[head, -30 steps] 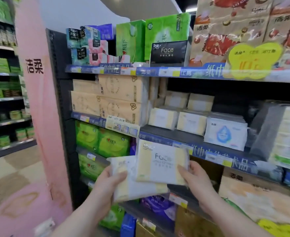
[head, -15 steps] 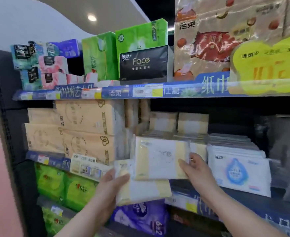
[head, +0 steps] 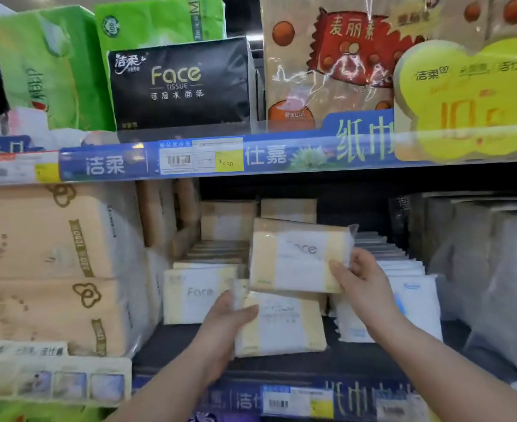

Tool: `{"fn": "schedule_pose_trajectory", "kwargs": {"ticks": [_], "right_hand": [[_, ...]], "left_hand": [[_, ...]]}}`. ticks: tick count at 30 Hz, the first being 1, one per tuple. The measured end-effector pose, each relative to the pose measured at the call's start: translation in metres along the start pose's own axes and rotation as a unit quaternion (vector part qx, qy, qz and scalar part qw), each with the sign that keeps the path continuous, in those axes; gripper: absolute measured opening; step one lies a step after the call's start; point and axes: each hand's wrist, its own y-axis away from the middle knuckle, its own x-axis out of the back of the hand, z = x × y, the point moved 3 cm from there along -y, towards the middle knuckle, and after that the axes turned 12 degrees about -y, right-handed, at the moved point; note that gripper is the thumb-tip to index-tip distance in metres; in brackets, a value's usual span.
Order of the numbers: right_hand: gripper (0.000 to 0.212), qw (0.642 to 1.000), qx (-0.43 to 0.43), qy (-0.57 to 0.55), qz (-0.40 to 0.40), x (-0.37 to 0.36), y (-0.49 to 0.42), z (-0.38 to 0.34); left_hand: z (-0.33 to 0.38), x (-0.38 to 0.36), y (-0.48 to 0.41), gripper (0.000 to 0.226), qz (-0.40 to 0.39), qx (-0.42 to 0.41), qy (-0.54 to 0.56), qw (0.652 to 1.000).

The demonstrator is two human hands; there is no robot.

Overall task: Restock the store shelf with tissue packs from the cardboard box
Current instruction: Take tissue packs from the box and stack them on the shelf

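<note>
Store shelf [head: 166,348] with a blue price strip [head: 245,402] fills my view. My left hand [head: 220,333] grips a lower tissue pack [head: 284,327] by its left end near the shelf's front edge. My right hand [head: 360,281] pinches an upper tissue pack [head: 297,257] just above it.

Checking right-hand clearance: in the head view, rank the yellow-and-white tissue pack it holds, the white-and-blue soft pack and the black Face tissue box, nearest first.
1. Yellow-and-white tissue pack: gripped at its right end by the right hand.
2. White-and-blue soft pack: just right of the hand.
3. Black Face tissue box: up and left, on the upper shelf.
</note>
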Motion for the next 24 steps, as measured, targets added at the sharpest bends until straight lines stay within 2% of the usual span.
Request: {"fn": "schedule_pose_trajectory", "kwargs": {"ticks": [1, 3, 5, 6, 8, 10, 12, 13, 14, 16, 17, 19, 21, 23, 24], "right_hand": [[0.012, 1.000, 0.005, 0.011, 0.012, 0.003, -0.002, -0.002], [0.013, 0.999, 0.012, 0.016, 0.031, 0.006, -0.004, -0.005], [0.013, 0.998, 0.018, 0.022, 0.048, 0.010, -0.005, -0.006], [0.011, 0.998, 0.018, 0.029, 0.055, 0.011, -0.005, -0.006], [0.008, 0.997, 0.029, 0.041, 0.063, 0.015, -0.004, -0.006], [0.007, 0.995, 0.037, 0.057, 0.075, 0.019, -0.003, -0.006], [0.020, 0.993, 0.041, 0.070, 0.081, 0.021, -0.006, -0.005], [0.022, 0.993, 0.037, 0.073, 0.085, 0.022, -0.008, -0.003], [0.021, 0.993, 0.030, 0.073, 0.089, 0.023, -0.011, 0.000], [0.020, 0.992, 0.023, 0.081, 0.095, 0.025, -0.016, 0.006], [0.017, 0.992, 0.017, 0.080, 0.097, 0.025, -0.018, 0.007], [0.017, 0.992, 0.008, 0.076, 0.096, 0.024, -0.020, 0.009], [0.026, 0.993, 0.008, 0.072, 0.095, 0.022, -0.022, 0.009], [0.018, 0.994, 0.016, 0.066, 0.091, 0.021, -0.024, 0.008], [0.011, 0.994, 0.021, 0.060, 0.090, 0.021, -0.024, 0.007]], "left_hand": [[0.002, -0.003, -0.008, 0.050, -0.016, -0.008, -0.009, 1.000], [0.006, -0.011, -0.024, 0.035, -0.036, -0.027, -0.022, 0.999], [0.012, -0.017, -0.036, 0.023, -0.007, -0.057, -0.089, 0.994], [0.015, -0.018, -0.043, 0.018, 0.025, -0.082, -0.157, 0.984], [0.022, -0.018, -0.052, 0.024, 0.088, -0.125, -0.311, 0.938], [0.027, -0.018, -0.055, 0.032, 0.139, -0.146, -0.445, 0.872], [0.031, -0.018, -0.053, 0.042, 0.177, -0.171, -0.527, 0.814], [0.030, -0.018, -0.052, 0.051, 0.186, -0.184, -0.544, 0.797], [0.029, -0.017, -0.052, 0.063, 0.190, -0.196, -0.541, 0.796], [0.028, -0.016, -0.051, 0.085, 0.181, -0.197, -0.505, 0.820], [0.027, -0.016, -0.051, 0.092, 0.173, -0.195, -0.496, 0.829], [0.026, -0.019, -0.049, 0.092, 0.161, -0.205, -0.504, 0.823], [0.024, -0.019, -0.048, 0.083, 0.160, -0.260, -0.525, 0.794], [0.022, -0.019, -0.047, 0.074, 0.167, -0.346, -0.570, 0.727], [0.022, -0.019, -0.049, 0.074, 0.161, -0.361, -0.605, 0.691]]}}
